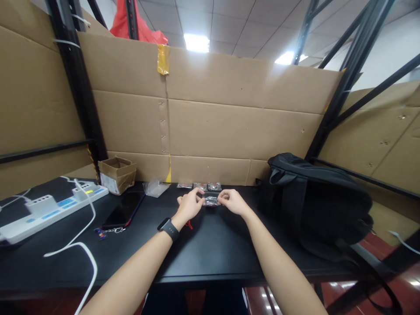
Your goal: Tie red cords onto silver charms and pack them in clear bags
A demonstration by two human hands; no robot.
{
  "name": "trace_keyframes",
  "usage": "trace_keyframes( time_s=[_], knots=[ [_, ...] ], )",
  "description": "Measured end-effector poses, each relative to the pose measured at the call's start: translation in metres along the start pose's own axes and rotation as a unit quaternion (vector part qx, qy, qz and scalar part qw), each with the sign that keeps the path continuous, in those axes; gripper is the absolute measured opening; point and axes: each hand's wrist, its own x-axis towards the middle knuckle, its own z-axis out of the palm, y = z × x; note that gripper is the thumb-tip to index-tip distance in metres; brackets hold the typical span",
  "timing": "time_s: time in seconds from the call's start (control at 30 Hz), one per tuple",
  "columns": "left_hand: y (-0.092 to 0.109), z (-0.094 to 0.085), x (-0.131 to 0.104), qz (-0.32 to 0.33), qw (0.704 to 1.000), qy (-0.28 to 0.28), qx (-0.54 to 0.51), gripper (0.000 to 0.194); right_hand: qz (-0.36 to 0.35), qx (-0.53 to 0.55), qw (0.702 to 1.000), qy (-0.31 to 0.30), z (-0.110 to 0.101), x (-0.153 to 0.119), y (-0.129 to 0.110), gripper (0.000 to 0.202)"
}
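Between my two hands is a small clear plastic packet (211, 201) with something dark inside, just above the black table. My left hand (191, 204), with a dark watch on its wrist, pinches the packet's left end. The right end is pinched by the fingertips of my right hand (232, 201). Just beyond, several similar small packets (200, 187) lie in a row near the cardboard wall. A bit of red (189, 224) shows beside my left wrist.
On the left of the black table (210, 258) are a white power strip (54, 214) with cables, a dark phone (124, 211), a keychain (101, 233), an open cardboard box (118, 175) and a clear plastic bag (155, 188). A black backpack (321, 201) fills the right side.
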Motion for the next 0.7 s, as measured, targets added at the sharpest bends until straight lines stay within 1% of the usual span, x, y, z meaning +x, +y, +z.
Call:
trace_keyframes(
  time_s=[0.03,0.1,0.17,0.2,0.23,0.33,0.4,0.5,0.57,0.6,0.7],
  knots=[
    [-0.001,0.001,0.000,-0.002,1.000,-0.002,0.003,0.028,0.021,0.004,1.000,0.000,0.002,0.000,0.001,0.009],
    [-0.002,0.004,-0.001,0.003,1.000,-0.013,0.025,0.037,0.054,0.005,0.999,-0.001,0.007,-0.001,0.002,0.027],
    [-0.003,0.008,-0.002,0.024,0.997,-0.031,0.062,0.038,0.061,-0.002,0.998,-0.009,0.011,-0.002,0.004,0.044],
    [-0.003,0.009,-0.002,0.036,0.995,-0.042,0.082,0.035,0.051,-0.014,0.998,-0.017,0.012,-0.002,0.004,0.047],
    [-0.003,0.011,-0.002,0.048,0.992,-0.051,0.102,0.033,0.034,-0.033,0.999,-0.025,0.013,-0.002,0.005,0.046],
    [-0.002,0.012,-0.003,0.072,0.984,-0.065,0.151,0.034,-0.024,-0.118,0.992,-0.045,0.014,-0.001,0.005,0.031],
    [-0.001,0.011,-0.005,0.091,0.979,-0.061,0.169,0.034,-0.055,-0.169,0.983,-0.046,0.014,-0.001,0.006,0.031],
    [-0.001,0.010,-0.008,0.137,0.973,-0.059,0.177,0.029,-0.099,-0.201,0.973,-0.062,0.014,-0.003,0.004,0.035],
    [-0.002,0.011,-0.009,0.162,0.968,-0.060,0.180,0.025,-0.098,-0.203,0.971,-0.077,0.014,-0.005,0.001,0.038],
    [-0.002,0.011,-0.010,0.167,0.967,-0.058,0.185,0.023,-0.090,-0.202,0.972,-0.078,0.014,-0.005,0.000,0.036],
    [-0.005,0.012,-0.009,0.163,0.965,-0.035,0.200,0.021,-0.069,-0.192,0.977,-0.063,0.014,-0.006,-0.006,0.022]
  ],
)
